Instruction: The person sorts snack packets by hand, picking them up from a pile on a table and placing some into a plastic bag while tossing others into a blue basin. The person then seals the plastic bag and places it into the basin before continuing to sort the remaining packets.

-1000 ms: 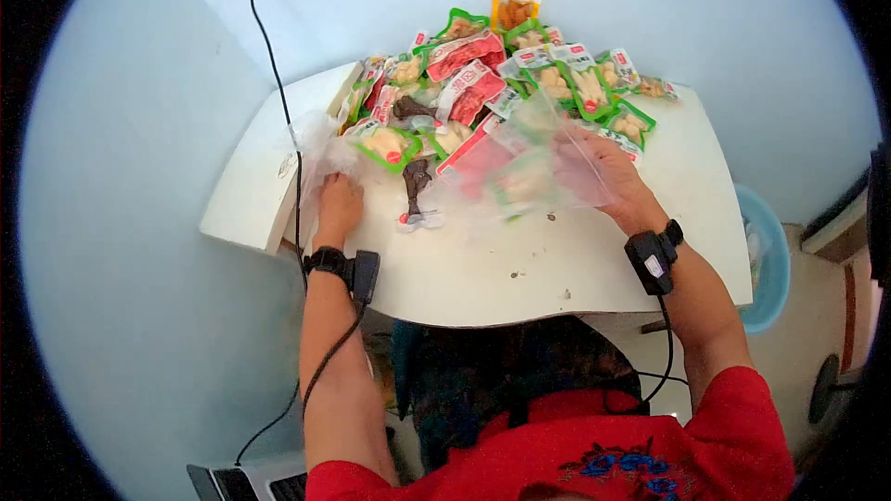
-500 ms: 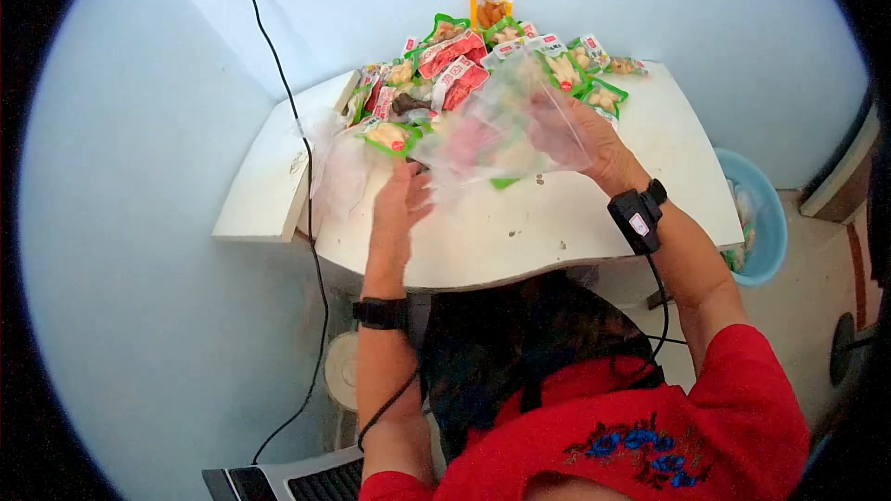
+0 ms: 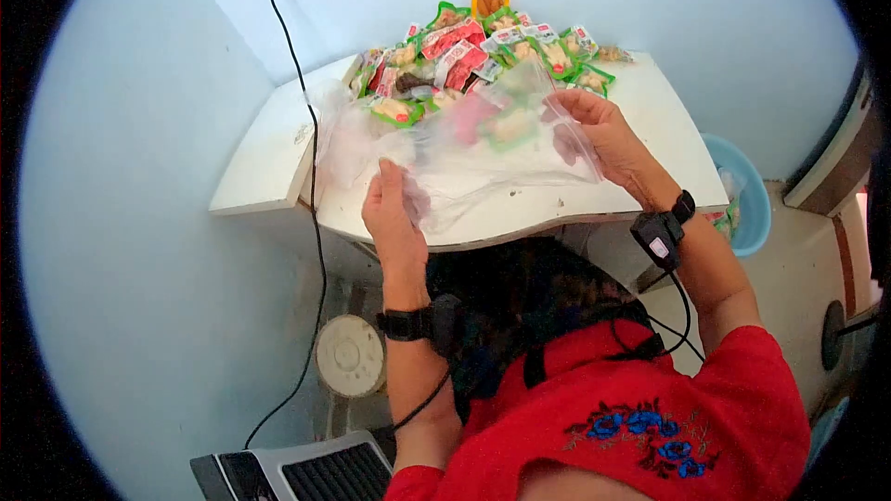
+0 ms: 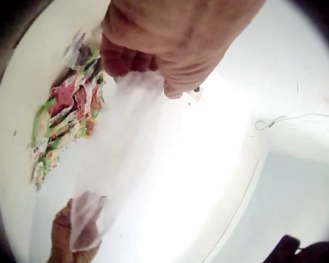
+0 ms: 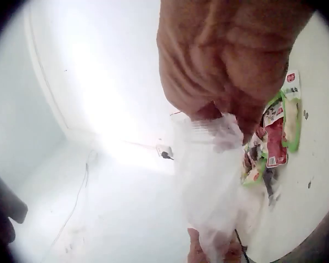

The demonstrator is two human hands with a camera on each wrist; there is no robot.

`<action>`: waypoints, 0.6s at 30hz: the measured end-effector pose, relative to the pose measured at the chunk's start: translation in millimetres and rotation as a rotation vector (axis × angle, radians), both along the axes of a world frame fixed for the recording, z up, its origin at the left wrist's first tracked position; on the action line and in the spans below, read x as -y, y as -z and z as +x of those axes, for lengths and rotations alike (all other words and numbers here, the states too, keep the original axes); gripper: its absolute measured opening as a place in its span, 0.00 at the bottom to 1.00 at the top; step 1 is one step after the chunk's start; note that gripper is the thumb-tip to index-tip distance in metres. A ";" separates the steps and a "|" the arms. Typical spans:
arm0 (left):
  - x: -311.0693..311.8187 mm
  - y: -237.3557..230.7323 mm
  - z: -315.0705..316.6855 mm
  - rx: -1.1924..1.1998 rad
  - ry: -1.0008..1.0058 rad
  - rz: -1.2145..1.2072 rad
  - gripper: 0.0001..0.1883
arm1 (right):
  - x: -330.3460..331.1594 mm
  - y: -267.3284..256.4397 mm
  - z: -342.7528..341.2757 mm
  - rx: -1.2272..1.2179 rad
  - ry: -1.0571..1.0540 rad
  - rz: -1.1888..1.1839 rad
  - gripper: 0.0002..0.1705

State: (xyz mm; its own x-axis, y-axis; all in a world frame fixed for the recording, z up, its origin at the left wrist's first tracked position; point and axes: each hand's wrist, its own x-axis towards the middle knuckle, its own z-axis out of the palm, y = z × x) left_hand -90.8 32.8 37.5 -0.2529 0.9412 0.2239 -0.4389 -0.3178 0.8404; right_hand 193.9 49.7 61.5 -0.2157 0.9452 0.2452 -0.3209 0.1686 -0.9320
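Observation:
A clear plastic bag [image 3: 492, 162] is stretched between my two hands above the near part of the white table. My left hand [image 3: 397, 227] pinches its left edge, thumb uppermost; the left wrist view shows the film [image 4: 123, 126] bunched at the fingertips. On the opposite side my right hand [image 3: 613, 141] grips the bag's edge, some fingers showing through the film. In the right wrist view the bag [image 5: 203, 170] hangs from that hand. Beyond the bag lies a heap of food packets [image 3: 459, 65], some red, some green-edged, partly covered by the film.
More crumpled clear plastic [image 3: 343, 139] lies at the table's left side. A black cable [image 3: 295, 56] hangs down past there. A blue tub [image 3: 756, 213] with packets stands on the floor at right. Below left are a round white lid [image 3: 350, 355] and a grey-black device [image 3: 325, 473].
My left hand has left the crumpled plastic at left, come right and nearer my body, and now pinches the clear bag. The right hand keeps its hold; the bag is spread wider.

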 end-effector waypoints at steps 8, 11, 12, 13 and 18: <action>16.9 27.4 19.8 0.131 0.183 -0.221 0.10 | -6.9 22.7 -2.7 -0.110 0.084 -0.088 0.26; 15.8 37.9 6.2 0.023 0.071 -0.180 0.10 | -11.9 35.7 0.7 -0.063 0.108 -0.095 0.26; 16.1 38.6 -0.4 -0.019 0.042 -0.177 0.10 | -13.4 38.2 2.1 -0.036 0.115 -0.088 0.26; 16.5 39.4 -5.9 -0.041 0.008 -0.218 0.11 | -12.9 40.0 2.3 -0.009 0.121 -0.079 0.25; 15.9 45.0 -29.3 -0.391 -0.341 -0.237 0.11 | -6.6 41.3 -17.8 0.019 0.119 -0.132 0.27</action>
State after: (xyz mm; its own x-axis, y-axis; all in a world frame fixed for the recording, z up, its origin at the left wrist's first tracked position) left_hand -120.1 16.9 -7.5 -0.4917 0.8570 0.1542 0.0137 -0.1694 0.9854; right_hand 176.1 56.3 20.3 -0.1033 0.9881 0.1139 -0.2881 0.0799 -0.9543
